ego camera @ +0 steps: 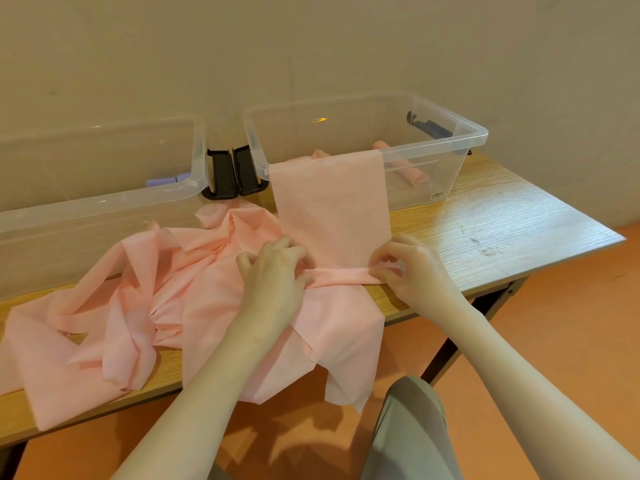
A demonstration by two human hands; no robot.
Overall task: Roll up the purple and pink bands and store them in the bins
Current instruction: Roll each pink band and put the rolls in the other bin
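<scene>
**Both hands on the pink roll**

My left hand (273, 263) and my right hand (407, 263) sit at the middle of the frame, each with its fingers curled over one end of a thin rolled edge of the pink band (332, 216). The roll lies across the counter (502, 216) between my two hands. From it the flat part of the band runs up and away, draped over the near rim of the right bin (474, 133) in the upper right of the frame.

Inside that clear bin lies a finished pink roll (412, 173), seen through the wall. The left bin (194, 140) in the upper left holds a purple roll (166, 180) at its near right corner. Black latches (230, 171) stand between the two bins.

A heap of loose pink bands (121, 306) covers the left and lower middle of the counter, some hanging over its near edge.
</scene>
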